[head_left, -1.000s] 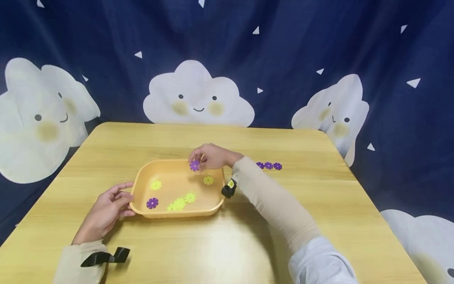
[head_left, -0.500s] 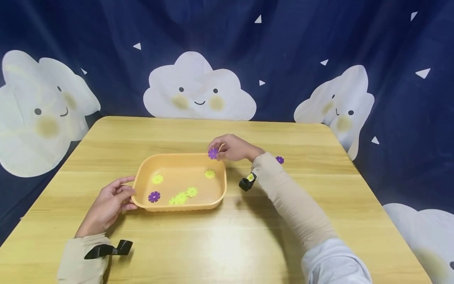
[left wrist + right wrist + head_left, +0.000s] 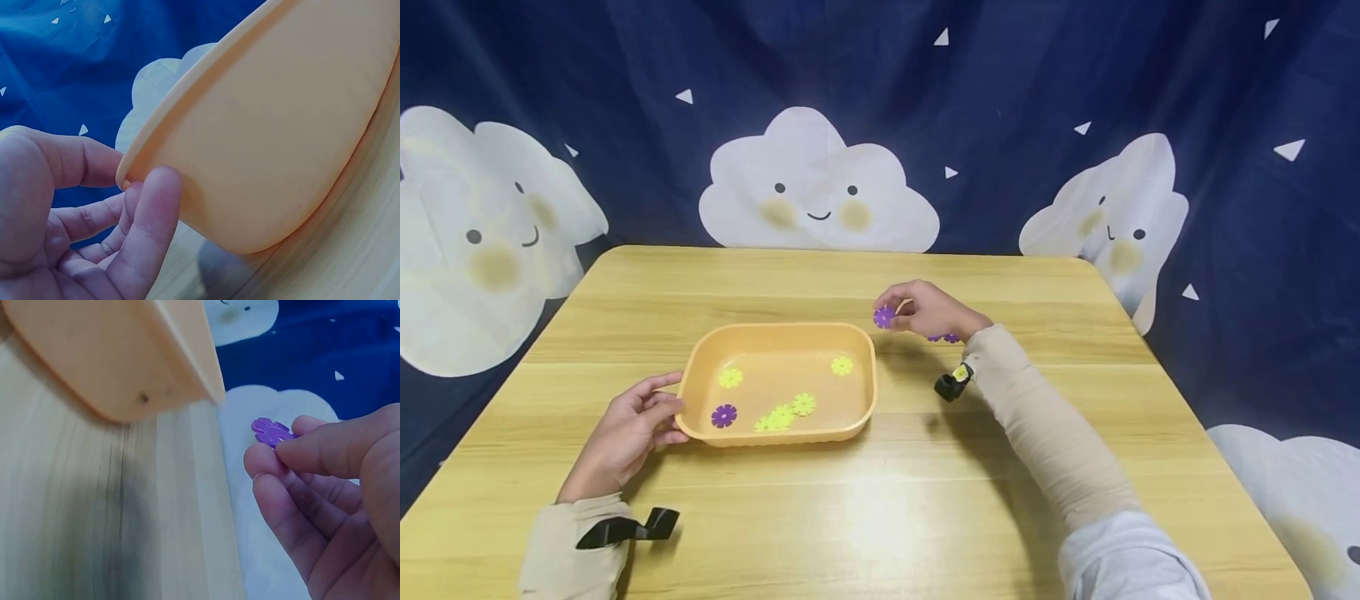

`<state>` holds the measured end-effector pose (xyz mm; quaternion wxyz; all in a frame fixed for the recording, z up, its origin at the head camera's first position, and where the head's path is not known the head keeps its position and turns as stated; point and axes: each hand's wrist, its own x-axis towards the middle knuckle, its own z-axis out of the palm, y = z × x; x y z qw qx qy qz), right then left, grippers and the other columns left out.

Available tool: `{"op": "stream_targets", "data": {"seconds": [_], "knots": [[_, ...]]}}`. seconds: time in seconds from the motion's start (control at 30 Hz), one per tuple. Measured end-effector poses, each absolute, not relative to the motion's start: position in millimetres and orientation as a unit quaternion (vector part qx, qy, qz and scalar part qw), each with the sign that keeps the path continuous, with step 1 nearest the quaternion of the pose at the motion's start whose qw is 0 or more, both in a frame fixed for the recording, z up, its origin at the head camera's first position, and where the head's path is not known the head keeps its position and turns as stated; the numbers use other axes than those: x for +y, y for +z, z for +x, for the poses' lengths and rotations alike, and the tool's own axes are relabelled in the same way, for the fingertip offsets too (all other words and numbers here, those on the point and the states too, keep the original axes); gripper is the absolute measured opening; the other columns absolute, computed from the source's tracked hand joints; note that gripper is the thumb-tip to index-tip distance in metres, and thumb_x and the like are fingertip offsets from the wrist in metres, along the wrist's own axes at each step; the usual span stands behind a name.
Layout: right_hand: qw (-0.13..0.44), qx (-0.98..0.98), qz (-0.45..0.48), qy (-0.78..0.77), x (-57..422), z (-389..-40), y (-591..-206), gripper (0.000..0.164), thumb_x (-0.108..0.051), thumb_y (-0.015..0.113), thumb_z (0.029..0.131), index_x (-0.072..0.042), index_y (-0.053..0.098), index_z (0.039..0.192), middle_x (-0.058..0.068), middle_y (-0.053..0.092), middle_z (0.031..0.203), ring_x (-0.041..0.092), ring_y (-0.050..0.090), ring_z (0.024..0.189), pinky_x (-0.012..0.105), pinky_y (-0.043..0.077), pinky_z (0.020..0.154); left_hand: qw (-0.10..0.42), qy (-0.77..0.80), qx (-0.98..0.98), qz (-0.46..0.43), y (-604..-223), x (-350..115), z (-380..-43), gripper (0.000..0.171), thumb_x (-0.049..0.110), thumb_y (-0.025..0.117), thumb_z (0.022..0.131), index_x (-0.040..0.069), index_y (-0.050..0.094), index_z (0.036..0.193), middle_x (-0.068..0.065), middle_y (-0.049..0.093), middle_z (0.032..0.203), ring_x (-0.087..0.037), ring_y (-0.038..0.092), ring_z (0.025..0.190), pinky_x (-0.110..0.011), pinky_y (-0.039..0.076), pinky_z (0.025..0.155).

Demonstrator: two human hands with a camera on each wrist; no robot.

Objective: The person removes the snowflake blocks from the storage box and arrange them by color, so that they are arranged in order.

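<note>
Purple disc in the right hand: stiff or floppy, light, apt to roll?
The purple disc is probably stiff: it looks unbent in the pinch of the right hand. Likely light, being small and thin. Lying flat, it would probably slide; on edge, its notched rim may roll bumpily.

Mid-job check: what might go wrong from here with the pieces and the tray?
The right hand pinches the held purple piece above the table, so it could slip and drop.

The other purple pieces lie partly hidden behind that hand, so lowering it might knock them out of place.

The left hand grips the tray at one end; a tug could shift the loose yellow pieces inside.
</note>
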<state>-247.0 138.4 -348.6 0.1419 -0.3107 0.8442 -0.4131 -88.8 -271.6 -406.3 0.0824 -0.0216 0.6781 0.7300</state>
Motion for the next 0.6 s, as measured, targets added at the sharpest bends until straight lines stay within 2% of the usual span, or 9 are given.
{"op": "stream_targets", "data": {"seconds": [0.13,0.23,0.37,0.53,0.6], "knots": [[0.142,0.852,-0.289,-0.412,151,-247,-353,0.029,0.010,0.066,0.085,0.003,0.065,0.113,0.010,0.066,0.098,0.023,0.064,0.092,0.030,0.057,0.078,0.083,0.731,0.677,-0.018,-407,-272,-88,0.031,0.008,0.060,0.096,0.014,0.049,0.124,-0.004,0.059,0.095,-0.013,0.060,0.072,-0.029,0.062,0.064],[0.150,0.855,-0.268,-0.417,160,-246,-355,0.029,0.007,0.067,0.086,0.002,0.064,0.114,0.011,0.066,0.098,0.025,0.065,0.092,0.039,0.060,0.074,0.083,0.730,0.678,-0.018,-407,-272,-87,0.031,0.008,0.060,0.097,0.014,0.049,0.125,-0.004,0.059,0.095,-0.013,0.059,0.071,-0.029,0.062,0.063],[0.147,0.857,-0.263,-0.419,172,-244,-358,0.028,0.008,0.065,0.087,0.004,0.063,0.115,0.014,0.063,0.095,0.030,0.065,0.091,0.049,0.060,0.075,0.082,0.730,0.678,-0.020,-407,-272,-88,0.030,0.007,0.059,0.096,0.015,0.049,0.124,-0.003,0.059,0.094,-0.012,0.059,0.071,-0.028,0.061,0.063],[0.154,0.855,-0.244,-0.431,185,-243,-360,0.030,0.011,0.062,0.088,0.006,0.061,0.117,0.018,0.061,0.096,0.038,0.066,0.089,0.056,0.058,0.077,0.082,0.731,0.677,-0.022,-407,-272,-89,0.031,0.007,0.059,0.096,0.014,0.049,0.125,-0.003,0.059,0.094,-0.012,0.059,0.071,-0.028,0.061,0.063],[0.156,0.857,-0.236,-0.431,191,-243,-362,0.031,0.011,0.061,0.088,0.006,0.061,0.118,0.018,0.061,0.096,0.038,0.066,0.088,0.053,0.059,0.076,0.082,0.729,0.679,-0.022,-407,-272,-88,0.031,0.007,0.060,0.096,0.014,0.050,0.124,-0.003,0.059,0.094,-0.013,0.059,0.071,-0.029,0.061,0.063]]}}
